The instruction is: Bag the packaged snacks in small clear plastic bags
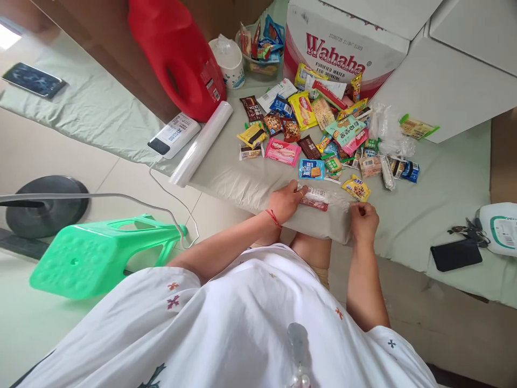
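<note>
So both hands are on a clear bag (pixel 332 200) lying at the front edge of the bed (pixel 444 188), right in front of the person. The left hand (pixel 285 202), the one with the red string on the wrist, has its fingers closed on the bag's left end. The right hand (pixel 363 217) is pinched on the right end. The hands are apart, with the bag stretched flat between them. Inside the bag, toward the left hand, there's a red and white snack packet (pixel 315 198).

Just behind the bag is a big scatter of snacks (pixel 315 129) spread over the pale green sheet: a pink wafer pack (pixel 283 151), a blue cracker pack (pixel 311 169) and a yellow cookie pack (pixel 356 188) are the nearest ones. Further back there's a Wahaha water box (pixel 343 48), a bowl of more snacks (pixel 262 46), a white cup (pixel 229 60) and a red jug (pixel 177 54).

A roll of clear plastic (pixel 201 144) lies to the left of the snacks, next to a white gadget (pixel 173 134) with a cable. A green stool (pixel 100 253) is tipped over on the floor at the left, and a black wallet (pixel 456 254) sits on the bed off to the right.
</note>
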Demonstrator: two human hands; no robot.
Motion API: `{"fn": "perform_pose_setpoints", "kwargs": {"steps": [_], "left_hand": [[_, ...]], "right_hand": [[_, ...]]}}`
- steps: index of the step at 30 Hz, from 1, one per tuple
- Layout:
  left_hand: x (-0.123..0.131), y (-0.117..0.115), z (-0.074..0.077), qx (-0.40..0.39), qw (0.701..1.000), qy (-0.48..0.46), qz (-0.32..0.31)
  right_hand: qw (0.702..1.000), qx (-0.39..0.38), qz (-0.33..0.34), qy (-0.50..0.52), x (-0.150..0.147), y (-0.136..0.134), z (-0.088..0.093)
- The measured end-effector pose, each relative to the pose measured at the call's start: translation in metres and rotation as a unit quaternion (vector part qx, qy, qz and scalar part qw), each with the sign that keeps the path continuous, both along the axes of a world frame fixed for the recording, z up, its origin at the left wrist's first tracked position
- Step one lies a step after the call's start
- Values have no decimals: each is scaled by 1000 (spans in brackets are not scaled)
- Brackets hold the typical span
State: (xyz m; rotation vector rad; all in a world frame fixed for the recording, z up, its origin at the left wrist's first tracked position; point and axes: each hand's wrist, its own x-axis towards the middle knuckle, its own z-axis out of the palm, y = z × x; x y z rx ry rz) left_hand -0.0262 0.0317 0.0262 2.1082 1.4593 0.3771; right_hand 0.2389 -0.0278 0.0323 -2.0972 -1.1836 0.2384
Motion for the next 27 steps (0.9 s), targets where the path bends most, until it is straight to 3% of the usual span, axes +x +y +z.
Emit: {"fn": "perform_pose_setpoints", "kwargs": {"steps": [2, 7, 11, 14, 19, 24, 27], "left_hand": [[0, 0, -1, 4, 1000, 0, -3], [-1, -1, -1, 22, 1000, 7, -10], [-2, -3, 0, 31, 999, 4, -32], [0, -5, 1, 40, 998, 5, -56], [0, -1, 4, 43, 998, -23, -39], [-13, 13, 11, -2, 983, -180, -32], [-14, 15, 19, -6, 987, -146, -60]], "right_hand": [[999, -7, -20, 26, 6, 4, 0], [987, -101, 105, 72, 1, 10, 8], [985, -76, 82, 129, -16, 22, 15], [992, -39, 115, 27, -54, 33, 25], [958, -106, 230, -133, -127, 37, 30], [946, -76, 257, -180, -149, 8, 9], [942, -68, 280, -173, -155, -13, -2]]}}
